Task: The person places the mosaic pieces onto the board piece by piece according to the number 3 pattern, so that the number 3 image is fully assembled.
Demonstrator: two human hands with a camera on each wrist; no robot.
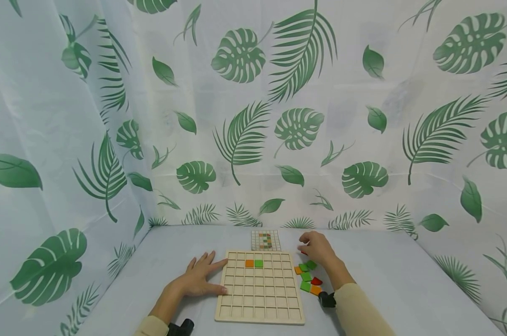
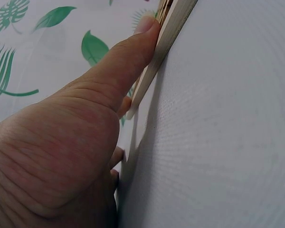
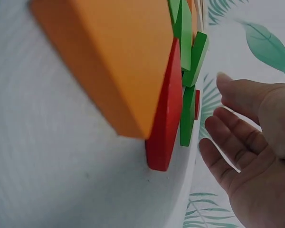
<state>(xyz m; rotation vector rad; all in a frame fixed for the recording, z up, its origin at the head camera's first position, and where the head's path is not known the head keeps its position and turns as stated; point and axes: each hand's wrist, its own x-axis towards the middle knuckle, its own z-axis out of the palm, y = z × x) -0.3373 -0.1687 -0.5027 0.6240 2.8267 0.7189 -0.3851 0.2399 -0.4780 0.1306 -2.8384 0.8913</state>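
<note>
A square wooden grid board (image 1: pixel 259 298) lies on the table, with an orange tile (image 1: pixel 249 263) and a green tile (image 1: pixel 259 263) side by side in an upper row. My left hand (image 1: pixel 200 275) rests at the board's left edge, fingers spread and the thumb (image 2: pixel 137 42) touching its rim. Right of the board, my right hand (image 1: pixel 317 247) hovers with bent fingers over a red piece (image 1: pixel 304 253). Nothing shows between those fingers in the right wrist view. Close to that wrist lie loose pieces: a green tile (image 1: pixel 305 286), an orange tile (image 3: pixel 118 52) and a red piece (image 3: pixel 166 114).
Behind the board lies a pattern card (image 1: pixel 266 240) with a printed grid of coloured cells. A white cloth (image 1: pixel 131 298) covers the table. Leaf-print curtains (image 1: pixel 253 140) hang at the back and along the sides.
</note>
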